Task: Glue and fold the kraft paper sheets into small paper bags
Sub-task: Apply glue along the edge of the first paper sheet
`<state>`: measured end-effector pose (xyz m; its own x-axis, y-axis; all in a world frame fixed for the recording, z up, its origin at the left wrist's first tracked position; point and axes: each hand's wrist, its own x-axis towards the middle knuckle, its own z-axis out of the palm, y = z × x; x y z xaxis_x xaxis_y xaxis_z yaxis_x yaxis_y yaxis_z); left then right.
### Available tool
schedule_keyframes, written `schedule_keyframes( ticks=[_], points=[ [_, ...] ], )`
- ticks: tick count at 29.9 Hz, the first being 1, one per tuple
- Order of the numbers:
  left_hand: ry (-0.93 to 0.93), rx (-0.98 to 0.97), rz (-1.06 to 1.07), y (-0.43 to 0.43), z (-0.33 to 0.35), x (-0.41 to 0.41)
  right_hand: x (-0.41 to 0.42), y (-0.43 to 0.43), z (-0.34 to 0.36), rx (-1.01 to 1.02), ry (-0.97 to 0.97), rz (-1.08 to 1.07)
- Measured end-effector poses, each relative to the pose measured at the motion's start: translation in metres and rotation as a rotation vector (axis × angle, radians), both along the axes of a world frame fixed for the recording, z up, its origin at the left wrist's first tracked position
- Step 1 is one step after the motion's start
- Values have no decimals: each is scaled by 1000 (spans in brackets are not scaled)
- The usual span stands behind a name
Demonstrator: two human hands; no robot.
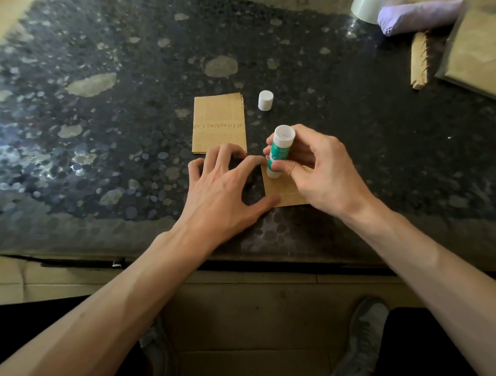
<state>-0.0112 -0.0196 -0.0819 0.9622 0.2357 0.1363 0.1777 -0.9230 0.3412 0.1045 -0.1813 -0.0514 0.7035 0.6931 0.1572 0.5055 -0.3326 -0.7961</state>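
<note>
Head view: right hand (320, 166) fingers grasp green-white glue stick (279, 148), tip on brown kraft paper sheet (284, 193) beneath; left hand (224, 189) fingers spread, released, thumb pinning sheet to dark speckled counter (123, 137).

Left hand (226, 186): centre frame, fingers splayed, tips pressing down. Right hand (317, 169): just right, fingers curled round glue stick (279, 148).
</note>
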Motion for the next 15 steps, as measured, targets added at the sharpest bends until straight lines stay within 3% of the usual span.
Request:
schedule_keyframes(
  ticks=[15],
  points=[
    [-3,-5,-2,0,0,1,-4,0,1,-10,-74,-74]
  ],
)
